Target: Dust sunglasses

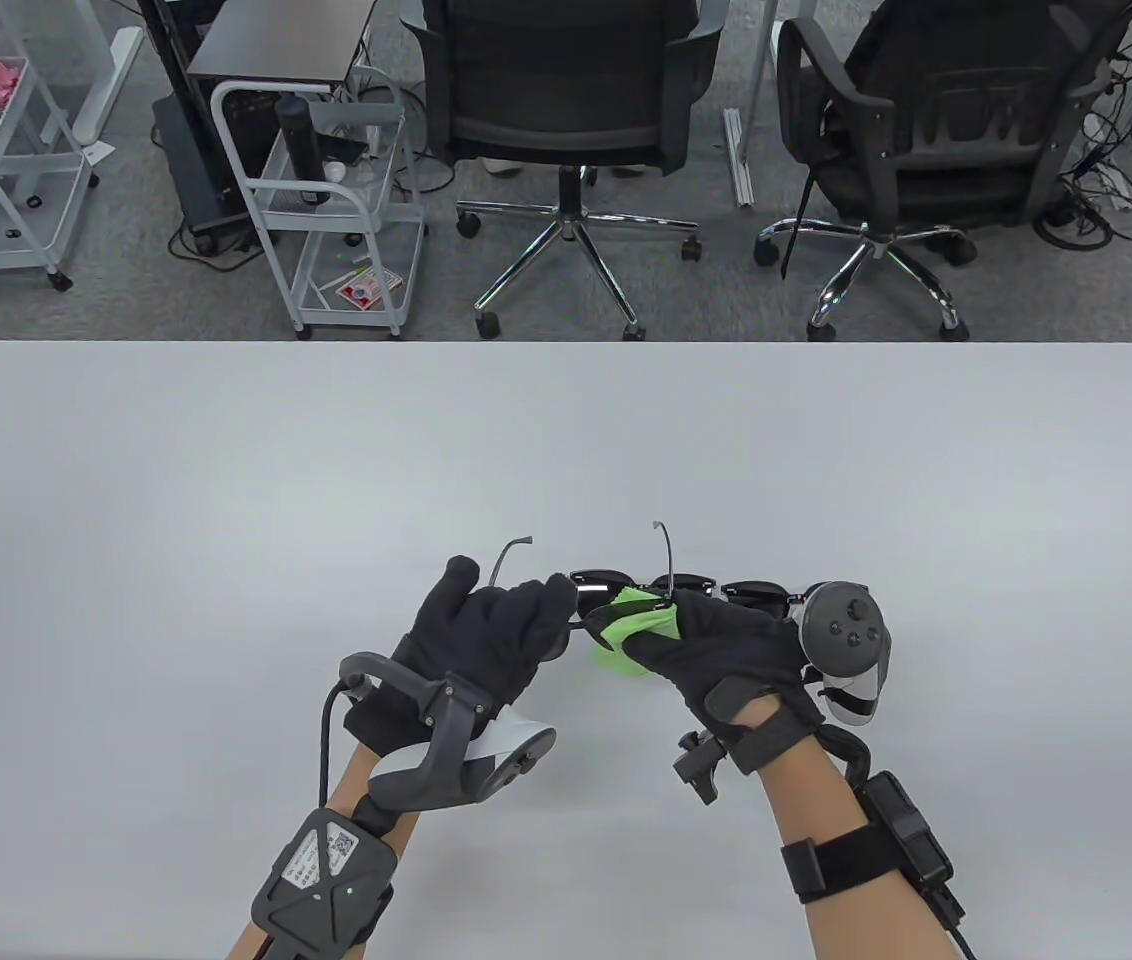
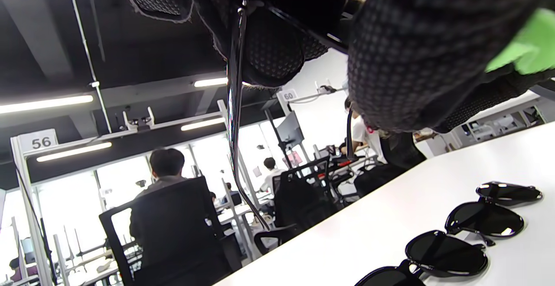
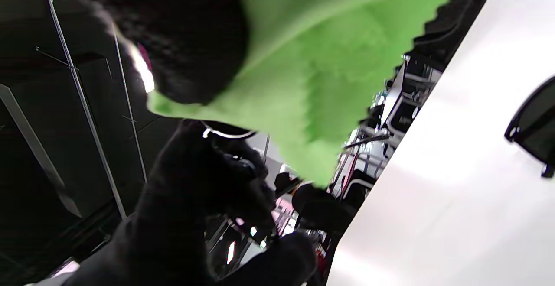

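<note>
My left hand (image 1: 526, 615) grips a pair of dark sunglasses by one end of the frame and holds it above the table, its thin temples (image 1: 668, 558) pointing away from me. One temple (image 2: 234, 104) hangs down in the left wrist view. My right hand (image 1: 691, 615) pinches a green cloth (image 1: 638, 625) and presses it against the held sunglasses between the two hands. The cloth fills the top of the right wrist view (image 3: 312, 69) and shows at the edge of the left wrist view (image 2: 524, 47). The wiped lens is mostly hidden by cloth and fingers.
More dark sunglasses (image 1: 756, 592) lie in a row on the white table (image 1: 566, 440) just beyond my hands. They also show in the left wrist view (image 2: 446, 253) and the right wrist view (image 3: 535, 125). Office chairs (image 1: 566, 110) and carts stand past the far edge.
</note>
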